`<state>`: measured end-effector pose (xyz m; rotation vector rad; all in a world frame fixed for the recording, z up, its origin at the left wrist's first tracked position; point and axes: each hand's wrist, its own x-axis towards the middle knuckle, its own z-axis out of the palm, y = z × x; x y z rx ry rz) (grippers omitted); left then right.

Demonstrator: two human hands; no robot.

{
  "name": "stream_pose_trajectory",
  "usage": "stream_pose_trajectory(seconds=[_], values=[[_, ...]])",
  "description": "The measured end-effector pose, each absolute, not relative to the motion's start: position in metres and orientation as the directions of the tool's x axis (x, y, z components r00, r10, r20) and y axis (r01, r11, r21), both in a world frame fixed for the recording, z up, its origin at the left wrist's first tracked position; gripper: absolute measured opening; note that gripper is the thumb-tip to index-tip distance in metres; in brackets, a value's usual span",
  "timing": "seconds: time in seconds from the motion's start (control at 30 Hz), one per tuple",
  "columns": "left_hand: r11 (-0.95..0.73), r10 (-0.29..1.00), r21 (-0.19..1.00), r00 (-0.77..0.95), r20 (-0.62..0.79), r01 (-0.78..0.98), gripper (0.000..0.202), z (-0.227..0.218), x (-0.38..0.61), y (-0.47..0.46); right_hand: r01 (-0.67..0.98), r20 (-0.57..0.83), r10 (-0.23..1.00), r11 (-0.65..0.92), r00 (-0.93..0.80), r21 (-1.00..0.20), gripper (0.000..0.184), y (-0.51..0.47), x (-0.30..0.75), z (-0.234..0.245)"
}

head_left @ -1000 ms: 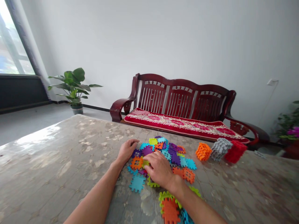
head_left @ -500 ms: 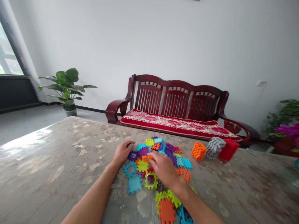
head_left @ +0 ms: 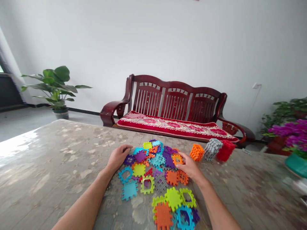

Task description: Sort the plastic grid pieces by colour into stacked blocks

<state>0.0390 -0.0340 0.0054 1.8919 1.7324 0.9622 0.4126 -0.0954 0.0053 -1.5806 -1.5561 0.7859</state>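
My right hand (head_left: 189, 164) grips an orange window tile (head_left: 177, 159) between thumb and fingers, at the right side of a loose pile of toothed plastic tiles. Resting on the table at the pile's left edge, my left hand (head_left: 118, 157) has its fingers stretched out and holds nothing. Nearest to it are a dark purple window tile (head_left: 129, 160) and a purple tile (head_left: 140, 156). In front lie a blue frame tile (head_left: 121, 176), a solid blue tile (head_left: 129, 189), a lime frame tile (head_left: 143, 185) and a grey lattice tile (head_left: 161, 183).
Stacks of orange (head_left: 197, 152), grey (head_left: 212, 149) and red (head_left: 225, 150) tiles stand at the right. More lime, orange and blue tiles lie near me, including a solid orange tile (head_left: 163, 216). Behind the table (head_left: 72, 153) is a wooden bench (head_left: 174, 99); a flowerpot (head_left: 296, 164) stands far right.
My right hand has moved right with an orange tile, from over the pile's middle to its right side. My left hand stays by the pile. The view has turned slightly right.
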Motion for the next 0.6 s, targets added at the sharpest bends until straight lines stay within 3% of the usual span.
stream_pose_trajectory(seconds=[0.33, 0.47, 0.6], values=[[-0.168, 0.975, 0.691, 0.017, 0.219, 0.703, 0.036, -0.001, 0.035, -0.030, 0.530, 0.005, 1.000, -0.004, 0.015, -0.848, 0.065, -0.101, 0.422, 0.012], [-0.179, 0.972, 0.684, 0.019, 0.234, 0.708, 0.036, 0.000, 0.035, -0.030, 0.613, 0.126, 0.987, 0.038, 0.101, -0.789, 0.057, -0.106, 0.423, 0.028], [-0.180, 0.971, 0.681, 0.020, 0.236, 0.710, 0.037, 0.002, 0.035, -0.030, 0.766, 0.360, 0.897, 0.038, 0.257, -0.642, 0.056, -0.110, 0.437, 0.049]])
